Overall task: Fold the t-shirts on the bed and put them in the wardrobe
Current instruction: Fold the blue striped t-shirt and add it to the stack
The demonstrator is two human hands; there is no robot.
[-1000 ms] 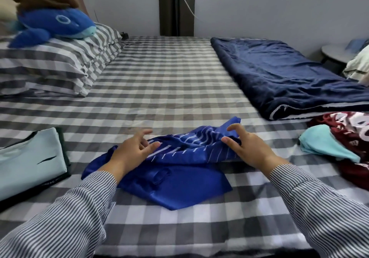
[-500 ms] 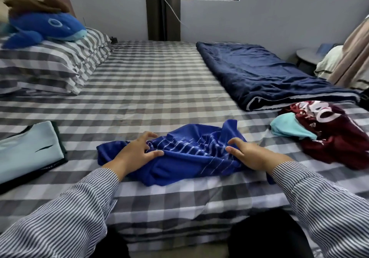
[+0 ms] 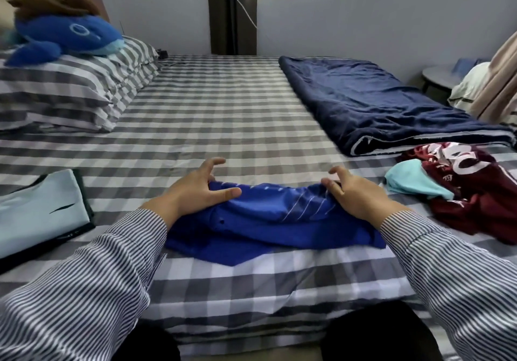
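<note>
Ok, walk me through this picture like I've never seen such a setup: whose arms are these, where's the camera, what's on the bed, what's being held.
There is no machine here. A person wears a camera on the head, so this single view looks forward and down at their own striped sleeves. The left hand and the right hand each pinch an end of a blue t-shirt that lies bunched on the checked bed. To the left lies a folded pale blue t-shirt; to the right, a crumpled maroon shirt with a turquoise garment against it. Further back lie a navy blanket, striped pillows and a blue plush whale. No wardrobe is in view.
</note>
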